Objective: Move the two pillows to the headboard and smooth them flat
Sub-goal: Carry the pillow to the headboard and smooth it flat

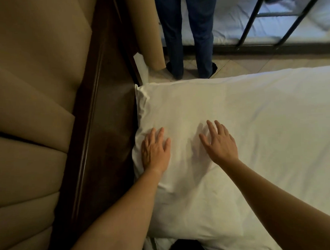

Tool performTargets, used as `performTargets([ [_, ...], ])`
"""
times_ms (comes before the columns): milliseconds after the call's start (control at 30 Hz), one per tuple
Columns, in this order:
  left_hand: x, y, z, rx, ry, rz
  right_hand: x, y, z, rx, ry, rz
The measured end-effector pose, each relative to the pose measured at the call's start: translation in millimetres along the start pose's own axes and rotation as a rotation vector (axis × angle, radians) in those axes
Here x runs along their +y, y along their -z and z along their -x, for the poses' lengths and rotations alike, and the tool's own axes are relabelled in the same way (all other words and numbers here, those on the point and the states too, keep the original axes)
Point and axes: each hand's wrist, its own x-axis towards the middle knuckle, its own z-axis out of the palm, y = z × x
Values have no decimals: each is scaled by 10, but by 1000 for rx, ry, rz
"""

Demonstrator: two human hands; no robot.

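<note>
Tight on the left: headboard (38, 110) and its dark wood ledge (104, 136) butt against the pillow (188, 109) edge, no visible gap to slip fingers through. Left hand (154, 150) flat on the pillow right at that edge; right hand (220, 142) spread just above the pillow middle, open space between the two. Wide clear sheet (291, 129) to the right. Far side blocked by a standing person's legs (189, 36) in the floor aisle (251, 63); dark metal frame (269, 18) over the second bed (231, 23) beyond.
</note>
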Motion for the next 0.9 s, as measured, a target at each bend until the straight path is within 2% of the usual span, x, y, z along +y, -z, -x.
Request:
performTargets([
  [333, 598, 298, 310, -113, -90, -138, 435, 454, 474, -18, -18, -11],
  [567, 1385, 225, 857, -37, -56, -146, 1262, 903, 889, -16, 56, 8],
  [900, 2324, -15, 2263, 53, 60, -142, 2223, 1401, 1678, -80, 238, 43],
])
